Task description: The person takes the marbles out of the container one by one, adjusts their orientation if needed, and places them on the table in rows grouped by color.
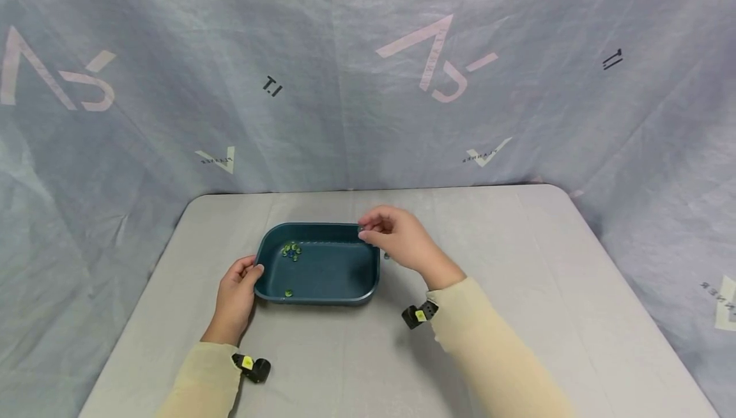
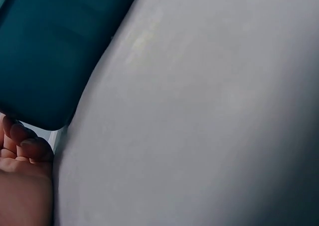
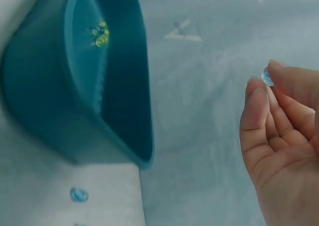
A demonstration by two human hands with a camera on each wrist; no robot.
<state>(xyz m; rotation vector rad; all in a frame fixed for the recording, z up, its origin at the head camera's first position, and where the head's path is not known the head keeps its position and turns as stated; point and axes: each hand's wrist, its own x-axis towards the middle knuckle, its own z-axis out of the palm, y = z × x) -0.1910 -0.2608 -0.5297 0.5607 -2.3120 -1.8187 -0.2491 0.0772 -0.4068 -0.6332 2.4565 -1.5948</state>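
Observation:
A teal tray (image 1: pixel 322 277) sits on the grey table. Several green, yellow and blue glass beads (image 1: pixel 291 250) lie in its far left corner, and one green bead (image 1: pixel 289 293) lies near the front wall. My left hand (image 1: pixel 253 271) grips the tray's near left corner, thumb on the rim; the left wrist view shows the fingertips (image 2: pixel 25 141) against the tray's (image 2: pixel 50 46) outside. My right hand (image 1: pixel 363 232) hovers over the far right corner and pinches a pale blue bead (image 3: pixel 267 78) between thumb and forefinger. Another blue bead (image 3: pixel 79 194) lies on the table beside the tray (image 3: pixel 75 111).
The grey table (image 1: pixel 517 290) has rounded corners and is backed by a bluish printed sheet (image 1: pixel 368 73). A small black camera with a yellow tag is strapped to each wrist (image 1: pixel 251 367) (image 1: pixel 420 314). Bare tabletop stretches to the right and front of the tray.

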